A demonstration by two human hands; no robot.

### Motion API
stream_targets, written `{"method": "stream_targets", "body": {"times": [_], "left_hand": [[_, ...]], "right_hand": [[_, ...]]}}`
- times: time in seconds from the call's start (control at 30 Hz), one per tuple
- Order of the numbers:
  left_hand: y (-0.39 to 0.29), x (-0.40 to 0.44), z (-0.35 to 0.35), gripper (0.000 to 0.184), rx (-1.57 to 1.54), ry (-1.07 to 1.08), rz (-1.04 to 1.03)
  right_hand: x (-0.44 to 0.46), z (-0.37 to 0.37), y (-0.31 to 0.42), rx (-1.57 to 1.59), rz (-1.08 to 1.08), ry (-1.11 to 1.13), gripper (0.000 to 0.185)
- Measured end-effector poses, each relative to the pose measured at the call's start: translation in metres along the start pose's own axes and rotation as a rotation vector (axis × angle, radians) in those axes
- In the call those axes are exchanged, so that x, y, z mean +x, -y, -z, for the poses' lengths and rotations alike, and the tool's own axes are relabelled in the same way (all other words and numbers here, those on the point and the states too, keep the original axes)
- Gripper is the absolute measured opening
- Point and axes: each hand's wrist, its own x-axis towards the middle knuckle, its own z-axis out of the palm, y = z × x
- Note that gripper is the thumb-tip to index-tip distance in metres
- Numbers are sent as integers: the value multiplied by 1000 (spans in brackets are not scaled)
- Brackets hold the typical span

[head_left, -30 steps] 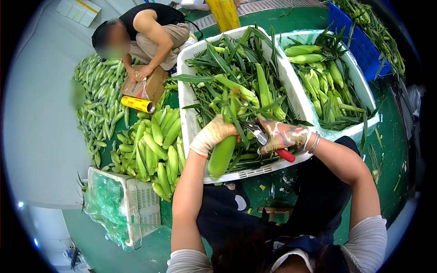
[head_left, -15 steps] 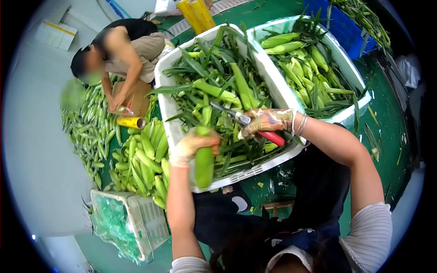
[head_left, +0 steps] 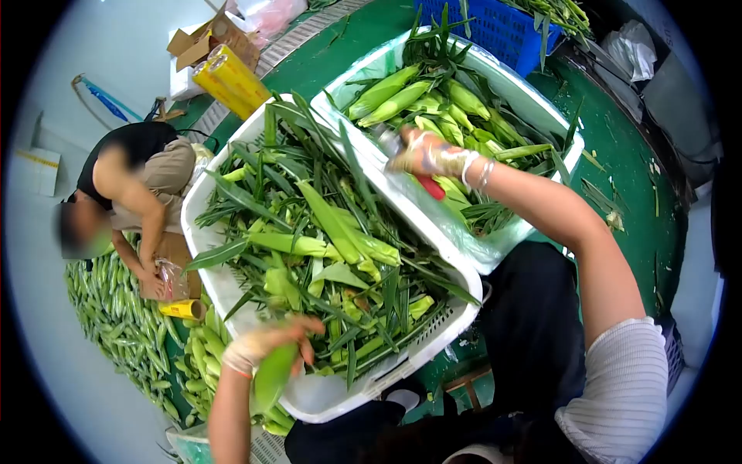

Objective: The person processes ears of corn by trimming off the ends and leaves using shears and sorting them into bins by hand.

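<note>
My left hand (head_left: 267,344), in a stained glove, is at the near left corner of the white crate (head_left: 340,398). It holds a green ear of corn (head_left: 273,377) against the palm, with some fingers stretched forward; hand and ear are a little blurred. My right hand (head_left: 433,155), also gloved, is closed round red-handled shears (head_left: 430,186) above the lined crate (head_left: 558,155). The shears' metal end is smeared by motion. Ears of corn in husks (head_left: 394,100) lie in that lined crate. Cut husks and leaves (head_left: 309,224) fill the white crate.
A co-worker (head_left: 131,178) crouches at the left beside a cardboard box (head_left: 174,255) and a yellow roll (head_left: 183,309). Wrapped pods or ears (head_left: 116,309) and loose corn (head_left: 202,356) are piled on the floor. A blue crate (head_left: 495,35) stands at the back.
My left hand has moved left and down with the ear of corn, away from over the husks. My right hand has carried the shears across to the lined crate. The head view has shifted.
</note>
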Motion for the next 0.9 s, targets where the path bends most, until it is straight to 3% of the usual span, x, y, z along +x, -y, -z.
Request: {"method": "stream_targets", "body": {"times": [0.03, 0.07, 0.1, 0.13, 0.17, 0.2, 0.23, 0.27, 0.3, 0.37, 0.43, 0.47, 0.57, 0.6, 0.63, 0.67, 0.73, 0.77, 0.83, 0.87, 0.9], "left_hand": [[13, 18, 2, 48, 180, 16, 365], [35, 31, 11, 43, 474, 106, 771], [28, 29, 18, 41, 701, 287, 741], [-2, 21, 13, 41, 914, 59, 748], [32, 7, 63, 41, 686, -140, 554], [16, -5, 62, 59, 371, -481, 461], [14, -14, 73, 54, 118, -696, 479], [12, -23, 77, 50, -25, -724, 399], [15, -27, 84, 50, 206, -804, 446], [73, -49, 116, 53, 211, -1022, 250], [76, -64, 115, 51, -227, -1288, 61], [78, -78, 119, 48, -344, -1323, 79], [147, -139, 167, 47, -201, -1630, -96], [174, -161, 188, 47, -203, -1630, -102], [207, -180, 209, 47, 116, -1851, -53], [239, -194, 234, 47, 444, -2046, 0], [289, -235, 288, 46, 438, -2115, -126], [272, -239, 282, 45, 128, -1978, -297], [187, -208, 265, 44, -172, -1852, -460], [158, -188, 262, 43, 31, -1738, -653], [110, -158, 233, 36, -9, -1680, -672]], "right_hand": [[28, 0, -33, 51, -93, -135, 60], [53, 7, -56, -75, -151, -122, 57], [77, 15, -79, -202, -206, -112, 53], [103, 13, -106, -278, -197, -259, 50], [128, 9, -125, -348, -184, -401, 46], [143, 10, -129, -481, -137, -434, 44], [152, 13, -126, -540, -37, -435, 40], [170, 9, -134, -648, 61, -443, 39], [193, 7, -141, -756, 168, -455, 38], [233, -9, -157, -745, 260, -442, 36], [244, -22, -160, -746, 295, -500, 33], [241, -24, -158, -737, 297, -532, 30], [240, -21, -158, -862, 395, -440, 23], [219, -17, -146, -822, 336, -404, 24], [195, -15, -135, -789, 285, -369, 24], [182, -18, -139, -693, 321, -477, 28], [135, -1, -104, -470, 165, -449, 36], [116, 10, -88, -362, 85, -423, 44], [72, 32, -52, -202, 244, -511, 54], [48, 40, -27, -161, 302, -584, 57], [26, 47, -1, -115, 366, -659, 61]]}}
